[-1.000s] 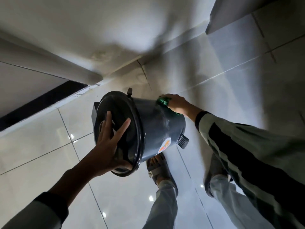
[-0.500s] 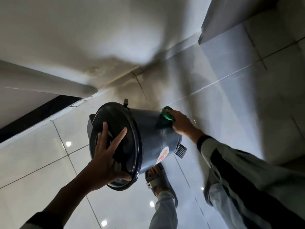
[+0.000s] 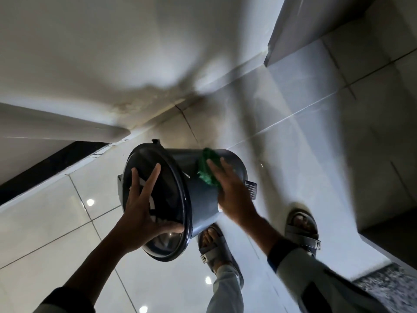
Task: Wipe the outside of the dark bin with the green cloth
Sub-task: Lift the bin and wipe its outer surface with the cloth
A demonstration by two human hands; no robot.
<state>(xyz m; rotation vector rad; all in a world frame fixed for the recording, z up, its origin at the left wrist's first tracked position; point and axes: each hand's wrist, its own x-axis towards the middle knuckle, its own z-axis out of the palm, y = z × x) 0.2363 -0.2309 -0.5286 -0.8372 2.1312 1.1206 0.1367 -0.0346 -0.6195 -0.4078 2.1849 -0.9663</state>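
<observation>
The dark bin [image 3: 198,199] is held off the floor on its side, its lidded top facing me and its base pointing away. My left hand [image 3: 144,208] grips the rim, with the thumb hooked under the lower edge and the fingers spread over the lid. My right hand [image 3: 232,195] lies flat on the bin's upper side and presses the green cloth [image 3: 208,169] against the wall. Part of the cloth is hidden under my palm. A foot pedal [image 3: 251,188] sticks out at the bin's base.
Glossy pale floor tiles [image 3: 67,222] lie below. My two sandalled feet [image 3: 214,247] stand under and to the right of the bin. A white wall [image 3: 112,64] rises behind, a dark strip [image 3: 45,163] runs at left, and a cabinet edge [image 3: 293,30] is at upper right.
My right hand with the cloth slid from the far edge of the bin's side toward me across the upper wall. The bin sank lower in view and my left hand kept its hold.
</observation>
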